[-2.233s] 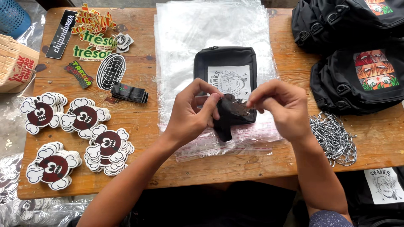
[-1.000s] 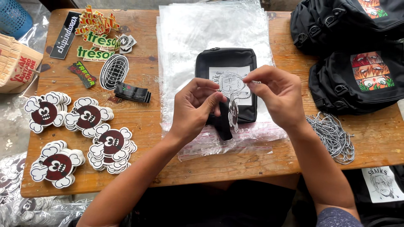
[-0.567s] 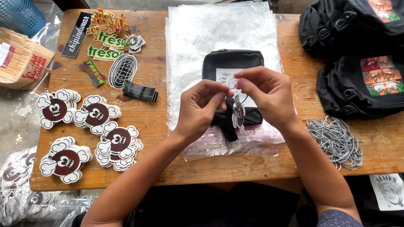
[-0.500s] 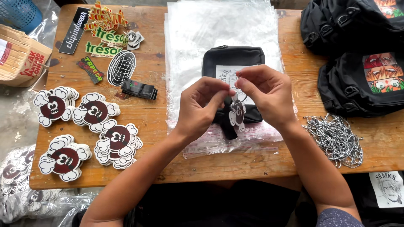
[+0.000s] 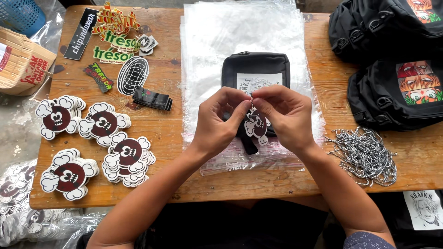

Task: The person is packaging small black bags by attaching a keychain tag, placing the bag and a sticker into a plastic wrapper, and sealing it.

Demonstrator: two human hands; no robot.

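Note:
My left hand [image 5: 220, 121] and my right hand [image 5: 282, 115] meet fingertip to fingertip above a small black pouch [image 5: 255, 70] that lies on a stack of clear plastic bags [image 5: 217, 37]. Between the fingertips they pinch the top of a skull-shaped tag [image 5: 256, 125], maroon and white, which hangs down under the right hand. A thin ball chain seems to run through the tag's top, but the fingers hide it. A black strap [image 5: 249, 144] of the pouch shows below the tag.
Piles of the same skull tags [image 5: 92, 138] lie at the table's left, assorted stickers [image 5: 110, 41] behind them. A heap of ball chains [image 5: 365, 154] sits at right, black bags [image 5: 392, 60] beyond. A cardboard box [image 5: 20, 60] stands at far left.
Both hands have risen slightly and closed together. The skull tag, turned edge-on a second ago, now hangs face-up under my fingertips.

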